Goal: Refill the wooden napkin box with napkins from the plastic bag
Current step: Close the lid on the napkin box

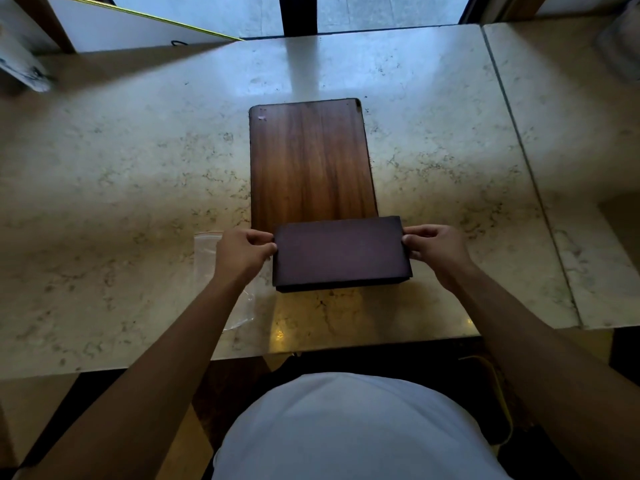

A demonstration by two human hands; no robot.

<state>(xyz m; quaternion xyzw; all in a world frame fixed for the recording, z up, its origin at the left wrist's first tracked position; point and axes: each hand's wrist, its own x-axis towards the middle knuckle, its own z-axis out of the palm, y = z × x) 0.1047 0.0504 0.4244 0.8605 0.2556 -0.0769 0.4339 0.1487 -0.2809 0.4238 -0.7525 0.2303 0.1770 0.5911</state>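
the left hand [242, 252] and right hand [434, 252] pinch the short ends of a dark napkin stack [341, 252], held over the wooden napkin box's [310, 161] near end; soft, light, likely to sag unless supported underneath.

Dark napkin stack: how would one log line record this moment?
held: dark napkin stack | left hand, right hand: gripping ends | wooden box: behind | plastic bag: under left arm

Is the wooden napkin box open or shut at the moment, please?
Cannot tell. The wooden box shows only an unbroken wood surface, and the dark napkin stack held by the left hand and right hand covers its near end.
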